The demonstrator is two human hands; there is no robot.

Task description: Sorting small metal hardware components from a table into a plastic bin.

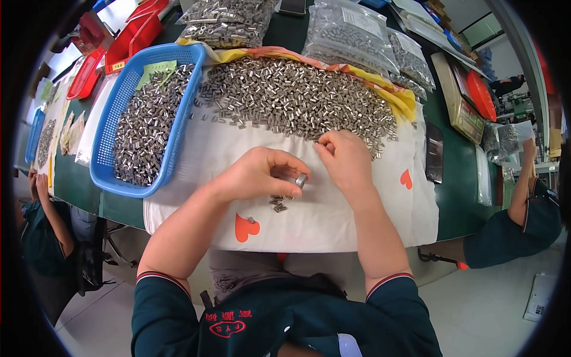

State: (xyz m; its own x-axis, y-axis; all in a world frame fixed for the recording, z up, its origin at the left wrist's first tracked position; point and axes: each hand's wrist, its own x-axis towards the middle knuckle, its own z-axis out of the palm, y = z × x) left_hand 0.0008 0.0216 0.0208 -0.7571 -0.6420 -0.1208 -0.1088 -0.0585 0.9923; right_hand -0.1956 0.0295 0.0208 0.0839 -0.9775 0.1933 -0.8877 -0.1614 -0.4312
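A large heap of small shiny metal cylinders is spread over a white cloth in front of me. My left hand is closed, with a short metal cylinder pinched between thumb and fingers; it looks thicker than those in the heap. Under that hand lie several loose metal pieces. My right hand touches the heap's near edge, its thumb and forefinger pressed together; what is between them, if anything, is too small to make out.
A blue plastic basket full of metal cylinders stands at the left. Bags of metal parts lie behind the yellow-red cloth edge. A dark flat device is at the right. Other people work at both sides.
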